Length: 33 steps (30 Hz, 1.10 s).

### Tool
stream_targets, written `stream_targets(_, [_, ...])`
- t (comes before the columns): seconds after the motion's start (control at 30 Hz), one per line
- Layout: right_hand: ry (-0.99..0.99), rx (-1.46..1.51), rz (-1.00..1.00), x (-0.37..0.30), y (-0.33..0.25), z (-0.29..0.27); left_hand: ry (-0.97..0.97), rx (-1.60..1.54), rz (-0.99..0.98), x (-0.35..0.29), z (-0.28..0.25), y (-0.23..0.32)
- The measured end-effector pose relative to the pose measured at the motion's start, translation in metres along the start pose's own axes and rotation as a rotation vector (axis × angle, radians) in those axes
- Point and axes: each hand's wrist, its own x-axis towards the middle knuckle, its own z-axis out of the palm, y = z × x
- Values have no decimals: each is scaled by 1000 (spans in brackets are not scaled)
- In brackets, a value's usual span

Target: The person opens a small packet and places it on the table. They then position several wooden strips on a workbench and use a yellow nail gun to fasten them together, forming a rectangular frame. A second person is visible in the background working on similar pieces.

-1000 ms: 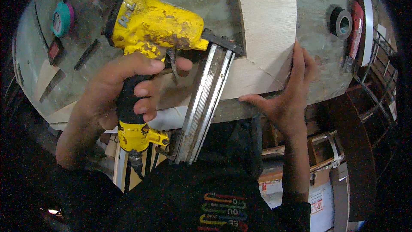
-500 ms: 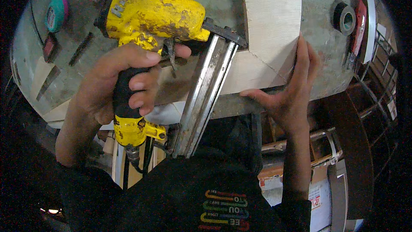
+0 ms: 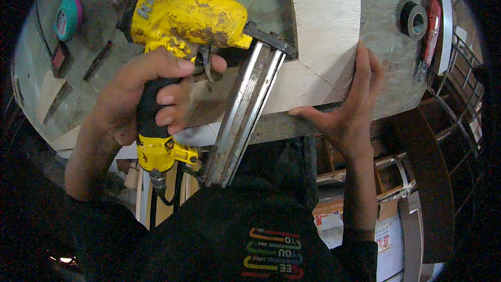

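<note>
Moved since a second ago: nail gun, pale wooden piece and counter have all slid slightly toward 12 o'clock in my view; my hold looks unchanged.
Left hand: near 10 o'clock from the middle of my view, curled closed round the gun's black handle, one fingertip showing just past the trigger; my wrist drops toward 7 o'clock.
Right hand: at 3 o'clock, spread in a wide V round the wood's outer corner, thumb at the near edge, fingers along the 3 o'clock side; my forearm runs toward 6 o'clock.
Gun's nose: by the wood's inner corner; I cannot tell whether they touch. Silver magazine slants from there toward 7 o'clock, across the wood's near arm.
Counter's near edge: just on the 6 o'clock side of the wood, a narrow strip between.
Open room: bare counter toward 2 o'clock, between the wood and a dark tape roll; more toward 10 o'clock, between gun and teal disc.
</note>
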Motion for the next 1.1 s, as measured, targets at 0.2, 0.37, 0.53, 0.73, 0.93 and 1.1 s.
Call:
stream_targets(0.2, [-14,21,12,4,-12,-6,91,205,-66,-7,9,25])
stream_targets(0.37, [-36,43,50,-1,-3,-5,7,187,-59,-8,-15,26])
stream_targets(0.53, [-87,101,47,-21,6,-9,-11,-97,115,-46,-32,-32])
stream_targets(0.73, [-120,72,90,-24,-16,-28,387,-150,644,-106,34,-99])
stream_targets(0.93, [21,-191,-162,-40,-24,-21,646,517,1341,-145,76,-152])
stream_targets(1.1, [56,145,102,-29,-48,-29,711,544,1536,-142,109,-193])
